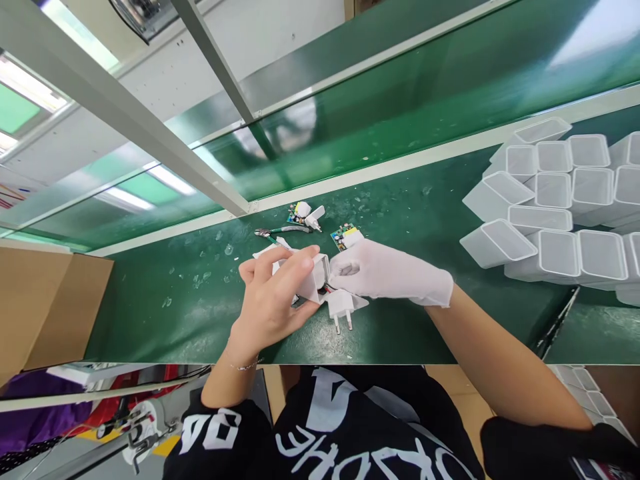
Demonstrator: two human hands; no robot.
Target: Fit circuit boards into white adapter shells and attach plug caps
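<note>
Steadily, my left hand (270,287) is gripping the white plastic housing (309,288); my gloved right hand (383,268) is resting curled at its mouth, hold unclear, and should be sparing the wires (329,288).

Black short-sleeved shirt (373,430) with white lettering (327,407), white glove (395,270) on right grip (357,267), thin bracelet (245,367) at left wrist (240,348).

White housing (309,289) in left hand (273,288)
</note>
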